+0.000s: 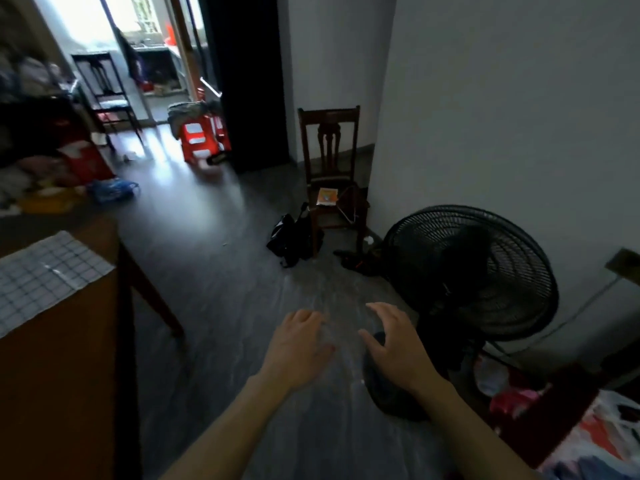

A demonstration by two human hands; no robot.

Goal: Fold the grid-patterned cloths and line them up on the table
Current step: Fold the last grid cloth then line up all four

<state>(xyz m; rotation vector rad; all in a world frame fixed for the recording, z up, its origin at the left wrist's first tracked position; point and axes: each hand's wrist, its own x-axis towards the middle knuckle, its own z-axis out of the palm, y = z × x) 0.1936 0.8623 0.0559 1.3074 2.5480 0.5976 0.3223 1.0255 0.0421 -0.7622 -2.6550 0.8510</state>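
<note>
Grey-and-white grid-patterned cloth (45, 282) is being shown lying flat on the brown wooden table (65, 375) at far left, its right corner near the table edge, a faint crease running across the weave. Both hands are being held out over dark wood-grain floor (214, 271), well apart from the cloth. Left hand (298, 348) is being held palm down, fingers loosely spread, nothing gripped. Right hand (394, 344) is being held with fingers arched and thumb apart, nothing held. A round black wire-grille fan (471, 271) is being seen just beside the right hand. A carved dark wooden chair (329, 161) is standing against the pale wall, a black bag (291, 237) slumped at its leg.
</note>
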